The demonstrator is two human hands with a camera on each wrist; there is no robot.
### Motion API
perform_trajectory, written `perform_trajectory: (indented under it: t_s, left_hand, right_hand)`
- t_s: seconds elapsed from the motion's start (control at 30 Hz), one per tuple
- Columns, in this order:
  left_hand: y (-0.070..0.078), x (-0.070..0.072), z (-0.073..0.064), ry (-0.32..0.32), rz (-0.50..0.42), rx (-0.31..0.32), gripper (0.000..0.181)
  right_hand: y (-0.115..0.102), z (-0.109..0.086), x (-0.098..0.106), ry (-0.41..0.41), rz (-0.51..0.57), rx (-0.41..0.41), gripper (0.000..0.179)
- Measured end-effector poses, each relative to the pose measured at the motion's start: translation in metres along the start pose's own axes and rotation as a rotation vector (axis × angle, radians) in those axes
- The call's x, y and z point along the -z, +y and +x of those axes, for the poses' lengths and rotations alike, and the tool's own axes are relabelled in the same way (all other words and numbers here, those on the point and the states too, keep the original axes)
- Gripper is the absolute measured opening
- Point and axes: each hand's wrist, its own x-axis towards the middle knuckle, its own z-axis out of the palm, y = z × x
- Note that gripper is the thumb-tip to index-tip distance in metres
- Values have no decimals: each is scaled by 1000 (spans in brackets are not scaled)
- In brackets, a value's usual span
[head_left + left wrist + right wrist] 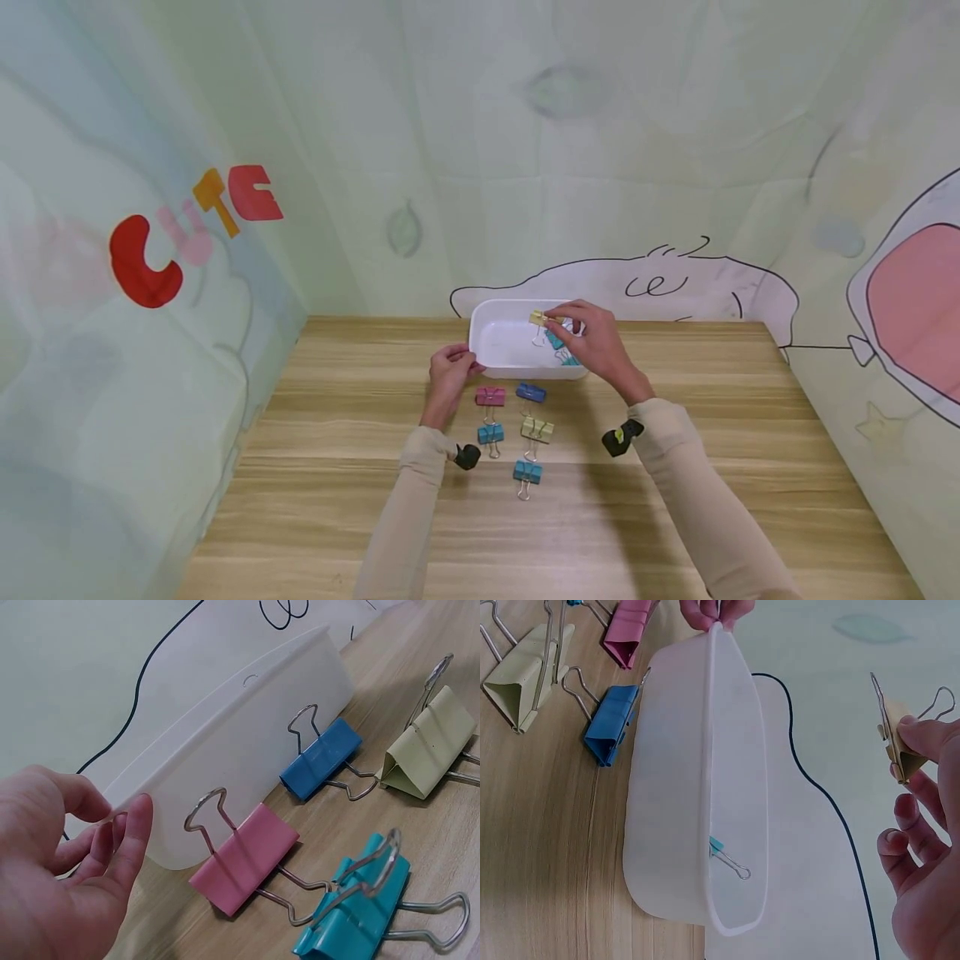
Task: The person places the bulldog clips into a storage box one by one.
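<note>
My right hand (596, 337) pinches a yellow binder clip (904, 742) between thumb and fingers, held up over the white plastic box (517, 372). Teal binder clips (567, 358) lie inside the box at its right end. At the box's near left corner, my left hand (75, 855) pinches the rim between thumb and fingers. In front of the box, on the table, sit a pink binder clip (244, 859), a blue binder clip (322, 759), a pale yellow binder clip (537, 430) and teal binder clips (527, 472), their wire handles spread.
The wood-grain table (337, 500) ends at a pale printed curtain (480, 167) right behind the box. Another curtain panel with red and orange letters (146, 262) hangs along the left side. Black cameras (622, 437) are strapped to both wrists.
</note>
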Motion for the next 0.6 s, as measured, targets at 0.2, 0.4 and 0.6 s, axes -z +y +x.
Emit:
perform_trajectory:
  t_s: [0.2,0.4,0.6]
  left_hand:
    - [0,0,0,-6,4,7,33]
    - [1,1,-1,-12,13,13,34]
    - [2,1,-2,-8,27,13,34]
  right_hand:
    - [3,1,-2,34,9,13,21]
    - [7,-1,-4,63,19,6,33]
    - [7,-7,-4,23,45,2,55]
